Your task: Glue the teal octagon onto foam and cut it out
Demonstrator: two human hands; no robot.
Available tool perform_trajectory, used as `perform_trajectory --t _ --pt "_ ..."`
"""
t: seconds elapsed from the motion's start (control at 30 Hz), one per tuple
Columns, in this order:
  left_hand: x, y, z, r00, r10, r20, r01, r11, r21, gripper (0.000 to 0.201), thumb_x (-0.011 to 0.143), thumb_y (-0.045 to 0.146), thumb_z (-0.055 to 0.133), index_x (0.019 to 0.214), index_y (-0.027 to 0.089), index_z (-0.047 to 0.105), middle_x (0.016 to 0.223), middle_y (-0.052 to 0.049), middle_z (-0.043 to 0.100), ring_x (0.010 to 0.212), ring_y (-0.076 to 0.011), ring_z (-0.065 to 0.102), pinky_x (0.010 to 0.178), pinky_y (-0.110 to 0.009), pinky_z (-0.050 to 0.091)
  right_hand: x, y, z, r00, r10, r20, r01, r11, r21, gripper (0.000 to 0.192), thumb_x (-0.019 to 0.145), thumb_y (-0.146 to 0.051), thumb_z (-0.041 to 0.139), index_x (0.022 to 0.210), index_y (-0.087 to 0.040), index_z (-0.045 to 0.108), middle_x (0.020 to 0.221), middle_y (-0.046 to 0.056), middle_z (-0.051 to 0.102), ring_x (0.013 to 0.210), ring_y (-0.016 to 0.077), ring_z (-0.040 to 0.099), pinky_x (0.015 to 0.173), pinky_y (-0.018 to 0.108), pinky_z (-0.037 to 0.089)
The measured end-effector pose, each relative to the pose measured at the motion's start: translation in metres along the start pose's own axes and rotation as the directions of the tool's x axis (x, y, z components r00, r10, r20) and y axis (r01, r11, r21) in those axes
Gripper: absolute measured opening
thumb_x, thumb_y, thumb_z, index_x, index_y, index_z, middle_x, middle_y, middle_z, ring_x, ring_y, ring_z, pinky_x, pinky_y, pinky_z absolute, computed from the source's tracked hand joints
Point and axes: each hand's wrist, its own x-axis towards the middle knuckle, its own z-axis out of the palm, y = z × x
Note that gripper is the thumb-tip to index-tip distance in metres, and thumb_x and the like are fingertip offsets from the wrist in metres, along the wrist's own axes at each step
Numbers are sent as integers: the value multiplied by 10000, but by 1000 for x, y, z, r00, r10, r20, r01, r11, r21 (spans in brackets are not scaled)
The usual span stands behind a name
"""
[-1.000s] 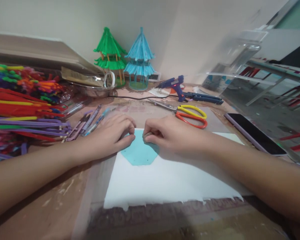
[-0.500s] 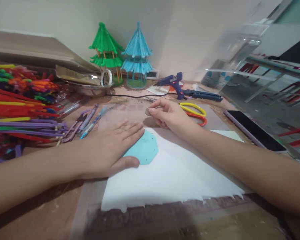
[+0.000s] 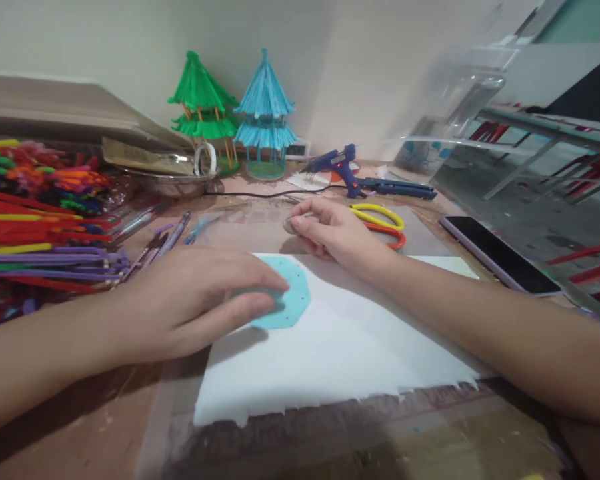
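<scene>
Your left hand (image 3: 195,300) lies flat-ish over the blue octagon (image 3: 290,300), center of the frame; fingers (image 3: 260,283) are together and curled lightly over its left part, thumb under the near edge, pressing rather than clamping. The octagon sits on the white sheet (image 3: 340,353), which covers the middle of the desk (image 3: 105,413), ragged edge toward you.

Your right hand (image 3: 330,233) is just above the sheet's top edge, fingers pinched on a small round grey thing (image 3: 289,225) w/ a thin stem; too blurred to say what it is.

Progress, judged from the layout: the octagon is already cut out and carries small dots around its rim, so marking looks done. Nothing stands on it yet, i.e. no posts, no roof. The two finished pagoda models, green (image 3: 197,110) and blue (image 3: 265,110), upper center, suggest most of the build is left.

Glue gun (image 3: 343,170) and scissors (image 3: 377,223) lie untouched right of center; craft sticks (image 3: 40,220) are piled at left; phone (image 3: 500,257) at right.
</scene>
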Motion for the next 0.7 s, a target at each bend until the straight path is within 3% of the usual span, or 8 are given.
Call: perform_trajectory --t 0.07,0.13,0.27,0.33,0.4,0.47,0.6,0.7 --pt "3 -5 3 998 -6 69 -3 992 127 601 999 557 370 1406 167 579 1486 -161 539 1366 -344 520 1131 -498 420 1 0 0 1000 -14 -25 15 998 53 234 813 -328 715 850 -201 521 498 -95 492 411 57 377 402 178 241" --pt "7 -8 7 990 -18 139 -6 985 170 654 994 559 392 1481 132 479 1574 -179 408 1464 -370 373 1200 -538 301 2 0 0 998 -11 -58 16 996 86 235 825 -344 704 848 -206 515 494 -94 490 407 59 368 402 180 241" --pt "14 -12 11 949 170 265 -179 984 9 578 1040 532 245 1509 258 443 1577 -68 440 1504 -257 321 1256 -456 200 5 1 0 995 43 -89 -31 991 132 203 851 -323 671 812 -205 510 486 -92 476 392 53 338 388 175 213" --pt "18 -18 10 944 124 305 -129 992 -4 632 1030 577 207 1522 243 421 1587 -74 423 1501 -254 327 1253 -456 208 5 0 0 995 57 -85 -44 988 148 197 857 -304 662 800 -206 501 481 -92 470 388 55 333 385 173 205" --pt "20 -27 9 976 -81 203 60 992 109 730 1002 642 205 1528 177 403 1609 -127 372 1514 -318 283 1244 -540 184 5 0 0 995 58 -82 -45 987 153 212 854 -313 672 806 -211 493 484 -90 472 389 60 333 386 174 201" --pt "19 -35 7 984 -174 26 167 970 174 755 991 657 213 1529 160 396 1629 -149 323 1531 -367 207 1233 -615 125 5 0 0 995 54 -79 -42 987 154 233 848 -334 687 814 -215 490 492 -87 479 392 63 335 389 175 198" --pt "15 -43 5 974 6 224 -19 998 58 620 1015 594 253 1523 276 413 1627 -60 352 1515 -304 284 1240 -525 212 5 1 -1 996 50 -75 -38 988 150 237 842 -343 696 811 -211 502 489 -86 484 391 60 342 386 176 209" --pt "16 -42 3 975 -188 116 166 970 177 690 1015 597 214 1502 165 444 1595 -130 401 1509 -319 292 1242 -551 173 4 2 -1 994 47 -98 -32 987 156 209 845 -323 682 820 -207 511 481 -88 490 385 56 338 376 175 201"
